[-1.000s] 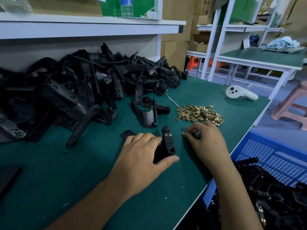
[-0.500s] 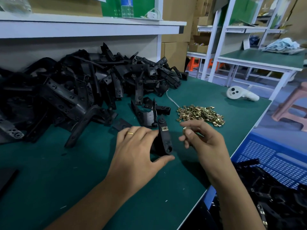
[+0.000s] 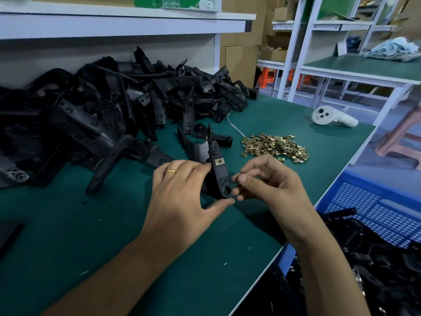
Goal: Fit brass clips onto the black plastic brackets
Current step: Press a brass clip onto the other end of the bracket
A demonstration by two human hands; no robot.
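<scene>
My left hand [image 3: 182,192] grips a black plastic bracket [image 3: 219,174], tilted up above the green table [image 3: 114,236]. One brass clip [image 3: 219,161] sits fitted near the bracket's upper end. My right hand [image 3: 268,183] is just right of the bracket's lower end, thumb and forefinger pinching a small brass clip [image 3: 240,174] that is mostly hidden by the fingertips. A heap of loose brass clips [image 3: 275,148] lies behind my right hand.
A big pile of black brackets [image 3: 109,110] fills the table's back left. A white controller [image 3: 332,117] lies at the far right edge. A blue crate [image 3: 373,215] holding black parts stands below the table edge on the right. A shelf [image 3: 123,21] overhangs the pile.
My left hand raised the bracket off the table and tilted it upright. My right hand lifted from the table with a clip and came in beside the bracket's lower end.
</scene>
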